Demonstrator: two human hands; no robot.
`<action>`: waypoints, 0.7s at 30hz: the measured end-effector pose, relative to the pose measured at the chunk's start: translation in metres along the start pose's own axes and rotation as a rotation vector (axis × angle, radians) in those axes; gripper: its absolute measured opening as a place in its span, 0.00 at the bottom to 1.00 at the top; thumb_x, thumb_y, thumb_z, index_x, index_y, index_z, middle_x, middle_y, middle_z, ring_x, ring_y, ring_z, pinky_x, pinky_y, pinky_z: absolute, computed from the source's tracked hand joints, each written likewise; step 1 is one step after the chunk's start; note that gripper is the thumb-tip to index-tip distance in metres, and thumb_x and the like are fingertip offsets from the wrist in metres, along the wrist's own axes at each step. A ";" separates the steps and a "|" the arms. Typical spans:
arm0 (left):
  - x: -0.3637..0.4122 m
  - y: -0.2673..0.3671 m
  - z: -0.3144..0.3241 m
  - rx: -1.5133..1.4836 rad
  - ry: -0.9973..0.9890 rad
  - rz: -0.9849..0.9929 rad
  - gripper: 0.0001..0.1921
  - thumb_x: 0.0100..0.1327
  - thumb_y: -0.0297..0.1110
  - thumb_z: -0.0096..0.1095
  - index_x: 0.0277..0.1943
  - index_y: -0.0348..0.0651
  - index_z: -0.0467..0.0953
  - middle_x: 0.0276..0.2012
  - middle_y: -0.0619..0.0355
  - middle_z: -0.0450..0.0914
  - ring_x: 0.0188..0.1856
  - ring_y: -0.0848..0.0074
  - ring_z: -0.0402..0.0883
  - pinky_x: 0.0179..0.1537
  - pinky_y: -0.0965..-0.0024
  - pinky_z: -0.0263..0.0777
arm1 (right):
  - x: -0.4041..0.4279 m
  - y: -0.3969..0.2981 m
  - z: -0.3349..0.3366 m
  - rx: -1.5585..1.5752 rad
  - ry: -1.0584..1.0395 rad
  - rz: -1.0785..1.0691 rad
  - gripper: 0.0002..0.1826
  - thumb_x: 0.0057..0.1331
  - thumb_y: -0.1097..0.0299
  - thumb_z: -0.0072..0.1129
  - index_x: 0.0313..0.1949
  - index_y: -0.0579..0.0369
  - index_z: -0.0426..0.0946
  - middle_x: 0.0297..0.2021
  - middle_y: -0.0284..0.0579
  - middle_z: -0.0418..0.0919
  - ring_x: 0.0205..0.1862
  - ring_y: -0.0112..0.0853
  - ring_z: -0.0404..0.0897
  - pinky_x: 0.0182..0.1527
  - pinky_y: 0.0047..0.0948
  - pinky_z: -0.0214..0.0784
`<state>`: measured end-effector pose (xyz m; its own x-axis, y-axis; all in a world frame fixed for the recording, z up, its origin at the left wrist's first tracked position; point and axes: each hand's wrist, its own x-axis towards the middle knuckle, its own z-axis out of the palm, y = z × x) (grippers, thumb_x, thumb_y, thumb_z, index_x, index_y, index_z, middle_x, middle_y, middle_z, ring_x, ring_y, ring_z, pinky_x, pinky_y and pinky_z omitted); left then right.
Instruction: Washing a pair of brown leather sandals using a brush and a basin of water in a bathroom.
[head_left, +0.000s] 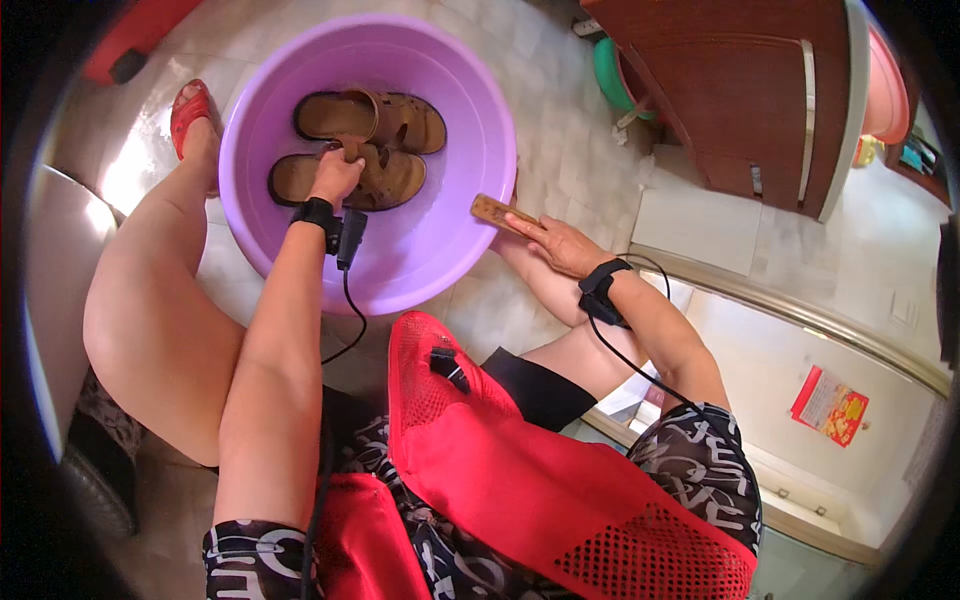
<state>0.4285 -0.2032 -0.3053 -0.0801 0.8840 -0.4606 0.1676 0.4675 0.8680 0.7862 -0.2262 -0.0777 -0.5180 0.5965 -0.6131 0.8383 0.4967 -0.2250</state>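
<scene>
A purple plastic basin (405, 277) stands on the floor between my legs. Two brown sandals lie side by side in it. My left hand (337, 176) grips a strap of the nearer sandal (397, 180). Just beyond lies the farther sandal (337, 116), with no hand on it. To the right, my right hand (566, 244) holds a wooden-backed brush (499, 214) at the basin's rim. The brush's underside is hidden, so its bristles do not show. Whether water covers the basin's bottom is hard to tell.
A dark red wooden cabinet or door panel (735, 97) stands at upper right, with a green tub (615, 75) beside it. A metal-edged white cabinet (787, 330) borders my right side. Black cables (365, 315) hang from both wrist straps. A red slipper (191, 112) is on my left foot.
</scene>
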 end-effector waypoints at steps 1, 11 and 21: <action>-0.001 0.002 0.000 -0.093 -0.026 -0.025 0.15 0.59 0.33 0.61 0.44 0.32 0.77 0.38 0.45 0.82 0.42 0.59 0.81 0.45 0.63 0.71 | -0.001 -0.007 -0.004 -0.019 -0.044 -0.052 0.37 0.64 0.70 0.53 0.69 0.25 0.51 0.34 0.52 0.69 0.35 0.48 0.72 0.41 0.43 0.66; 0.026 -0.031 0.001 -0.154 0.003 -0.046 0.17 0.56 0.33 0.63 0.46 0.32 0.77 0.41 0.44 0.82 0.45 0.63 0.81 0.45 0.64 0.71 | 0.032 -0.083 0.069 0.101 -0.111 -0.492 0.39 0.62 0.74 0.52 0.69 0.24 0.51 0.32 0.50 0.68 0.34 0.43 0.72 0.40 0.40 0.66; -0.019 0.124 -0.056 0.351 -0.140 0.049 0.20 0.51 0.30 0.64 0.45 0.24 0.76 0.39 0.40 0.81 0.45 0.60 0.81 0.45 0.62 0.71 | 0.105 -0.153 0.060 -0.019 0.072 -0.656 0.29 0.66 0.69 0.41 0.64 0.22 0.60 0.32 0.49 0.72 0.31 0.44 0.76 0.34 0.42 0.70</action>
<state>0.3954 -0.1615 -0.1780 0.0671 0.8844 -0.4618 0.4962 0.3720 0.7845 0.6139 -0.2774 -0.1534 -0.9310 0.2063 -0.3010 0.3417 0.7821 -0.5211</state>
